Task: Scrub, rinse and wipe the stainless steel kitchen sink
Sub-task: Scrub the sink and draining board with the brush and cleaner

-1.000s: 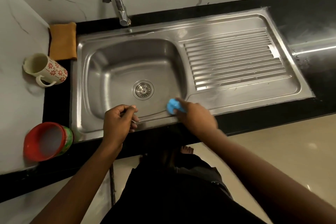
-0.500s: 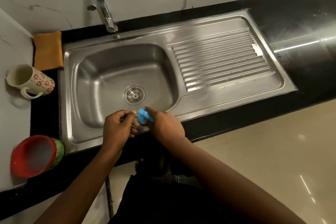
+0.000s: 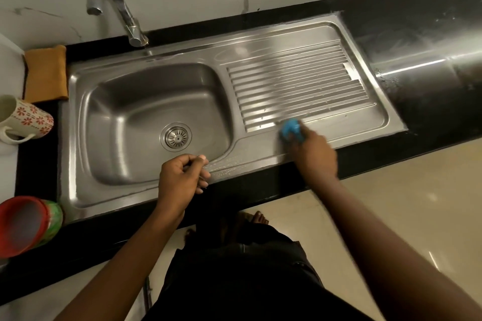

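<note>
The stainless steel sink (image 3: 146,190) has a basin with a round drain (image 3: 176,136) on the left and a ribbed drainboard (image 3: 300,88) on the right. My right hand (image 3: 311,152) grips a blue scrubber (image 3: 290,130) and presses it on the drainboard's near edge. My left hand (image 3: 182,177) hovers over the sink's front rim with fingers curled, and nothing shows in it. A curved faucet (image 3: 117,5) stands behind the basin with no water running.
An orange cloth (image 3: 45,73) lies on the black counter (image 3: 430,41) left of the sink. A floral mug (image 3: 23,118) lies on its side and a red bowl (image 3: 23,224) sits at the far left. White marble wall behind. Beige floor to the right.
My right hand has swept the blue scrubber right, from the basin's front rim beside my left hand onto the drainboard. My left hand stays at the front rim.
</note>
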`<action>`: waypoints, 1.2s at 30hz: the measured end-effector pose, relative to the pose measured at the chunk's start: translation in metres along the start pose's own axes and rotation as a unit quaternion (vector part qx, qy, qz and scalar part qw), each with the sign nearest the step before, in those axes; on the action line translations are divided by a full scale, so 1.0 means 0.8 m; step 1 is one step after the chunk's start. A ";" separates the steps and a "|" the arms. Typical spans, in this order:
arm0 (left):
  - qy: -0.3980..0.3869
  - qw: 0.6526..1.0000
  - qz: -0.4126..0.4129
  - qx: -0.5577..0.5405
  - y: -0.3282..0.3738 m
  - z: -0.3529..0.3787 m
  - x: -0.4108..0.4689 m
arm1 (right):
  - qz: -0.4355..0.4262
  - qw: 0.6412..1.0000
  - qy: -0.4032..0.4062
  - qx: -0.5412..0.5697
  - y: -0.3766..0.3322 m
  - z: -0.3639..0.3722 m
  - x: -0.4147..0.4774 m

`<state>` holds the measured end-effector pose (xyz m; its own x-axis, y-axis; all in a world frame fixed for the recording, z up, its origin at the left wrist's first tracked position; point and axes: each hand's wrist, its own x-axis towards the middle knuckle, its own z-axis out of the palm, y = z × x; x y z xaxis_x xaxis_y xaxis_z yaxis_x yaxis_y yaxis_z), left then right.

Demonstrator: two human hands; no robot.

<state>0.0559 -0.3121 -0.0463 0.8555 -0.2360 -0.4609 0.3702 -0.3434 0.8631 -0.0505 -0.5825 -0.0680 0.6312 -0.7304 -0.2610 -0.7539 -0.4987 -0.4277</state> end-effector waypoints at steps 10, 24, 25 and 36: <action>-0.007 1.000 0.006 0.020 0.012 0.046 0.006 | -0.088 0.994 -0.056 -0.027 0.007 -0.007 0.014; -0.001 0.999 0.009 0.033 0.014 0.078 0.018 | -0.179 0.974 -0.129 -0.047 -0.090 0.055 -0.021; 0.002 0.999 0.011 0.033 0.016 0.078 0.020 | -0.182 0.973 -0.135 -0.047 -0.088 0.052 -0.019; -0.009 1.000 0.012 0.023 0.020 0.091 0.024 | 0.030 0.996 0.075 0.037 0.123 -0.093 0.101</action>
<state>0.0518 -0.3886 -0.0561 0.8576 -0.2605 -0.4435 0.3314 -0.3795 0.8638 -0.0877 -0.7255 -0.0666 0.5472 -0.8220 -0.1577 -0.7699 -0.4204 -0.4800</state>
